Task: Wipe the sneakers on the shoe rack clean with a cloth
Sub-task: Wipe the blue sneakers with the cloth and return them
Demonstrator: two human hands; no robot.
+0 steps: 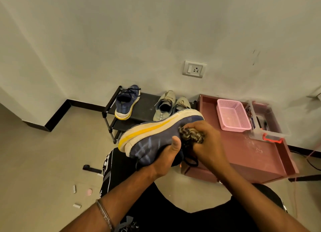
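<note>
Cradling the blue sneaker (156, 138) sole-up, the left hand (166, 155) could lose it if the right hand (206, 145), clutching the bunched cloth (191, 134), scrubs hard.

the left hand (166, 155) covers the underside and opening of the held blue sneaker (156, 136), while the right hand (206, 145), just beside that grip, closes over most of the bunched cloth (191, 135), so only a patterned wad shows. behind the held sneaker, the lower shelves of the shoe rack (111, 120) and the heels of the beige sneakers (166, 105) are hidden. right of the grip, the contents of the clear box (260, 126) are too small to tell, and both forearms run off the bottom edge.
</note>
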